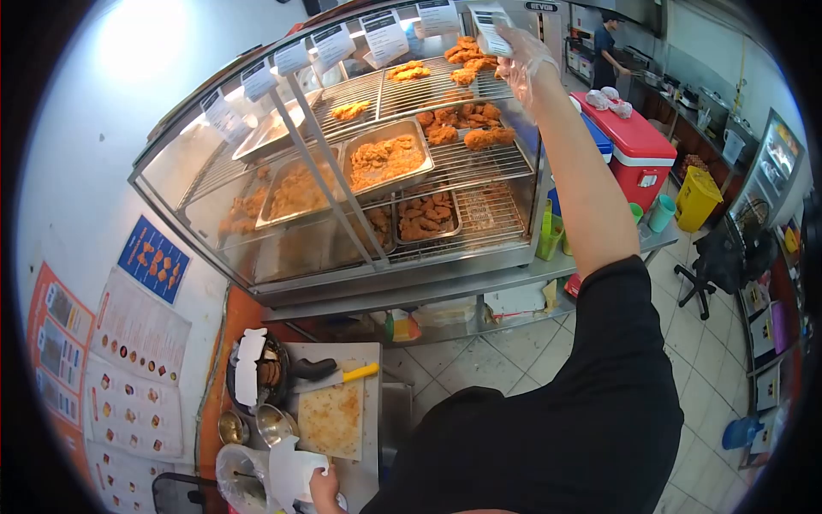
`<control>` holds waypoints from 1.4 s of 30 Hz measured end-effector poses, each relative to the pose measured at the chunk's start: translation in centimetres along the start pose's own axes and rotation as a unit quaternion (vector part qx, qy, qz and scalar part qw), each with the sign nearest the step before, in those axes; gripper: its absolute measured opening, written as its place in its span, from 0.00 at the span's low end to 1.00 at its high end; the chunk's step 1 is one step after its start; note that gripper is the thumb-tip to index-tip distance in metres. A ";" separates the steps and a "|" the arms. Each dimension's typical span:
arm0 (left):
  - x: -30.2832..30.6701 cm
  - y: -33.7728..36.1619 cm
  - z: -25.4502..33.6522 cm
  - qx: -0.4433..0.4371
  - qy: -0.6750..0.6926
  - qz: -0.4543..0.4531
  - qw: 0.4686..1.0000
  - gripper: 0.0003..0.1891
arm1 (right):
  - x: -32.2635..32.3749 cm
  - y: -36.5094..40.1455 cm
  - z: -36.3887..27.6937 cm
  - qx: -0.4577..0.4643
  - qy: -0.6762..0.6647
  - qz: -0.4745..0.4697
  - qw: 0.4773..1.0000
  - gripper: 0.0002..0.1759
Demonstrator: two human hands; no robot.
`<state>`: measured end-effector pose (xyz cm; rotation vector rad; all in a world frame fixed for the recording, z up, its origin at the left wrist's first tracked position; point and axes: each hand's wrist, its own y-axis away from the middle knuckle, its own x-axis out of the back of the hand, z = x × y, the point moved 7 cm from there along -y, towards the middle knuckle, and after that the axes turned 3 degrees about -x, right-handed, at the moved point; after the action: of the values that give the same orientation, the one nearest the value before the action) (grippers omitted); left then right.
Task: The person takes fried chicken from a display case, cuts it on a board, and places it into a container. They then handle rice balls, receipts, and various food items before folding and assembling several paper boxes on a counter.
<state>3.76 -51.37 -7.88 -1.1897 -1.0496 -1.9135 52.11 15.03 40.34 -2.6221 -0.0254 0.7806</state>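
My right hand [529,70], in a clear plastic glove, reaches up to the top right edge of the glass food warmer [394,276]. Its fingers are closed on a printed paper slip [491,32]. Fried chicken pieces [469,53] lie on the wire rack just below that hand. Low at the front, my left hand [324,488] grips the edge of a white piece of paper [295,473]. Beside it stand a bin lined with a plastic bag [242,475] and a metal bowl [276,424]. A crumb-covered cutting board [330,420] holds a yellow-handled knife [360,373].
More printed slips [383,38] hang along the warmer's top. Inside are metal trays of fried food [388,163]. A red cooler [629,141] and a yellow bin [699,199] stand to the right. Another person [605,51] stands at the far counter. A black pan [272,368] sits left of the board.
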 end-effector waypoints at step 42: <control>9.7 15.0 -12.9 -0.072 0.900 0.011 0.430 0.14 | -13.6 86.4 19.0 -0.497 0.284 -0.630 0.525 0.18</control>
<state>7.35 -70.79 1.89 1.0596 0.4282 -1.8254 22.32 -59.00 -0.20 -2.3781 -2.4195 -0.8967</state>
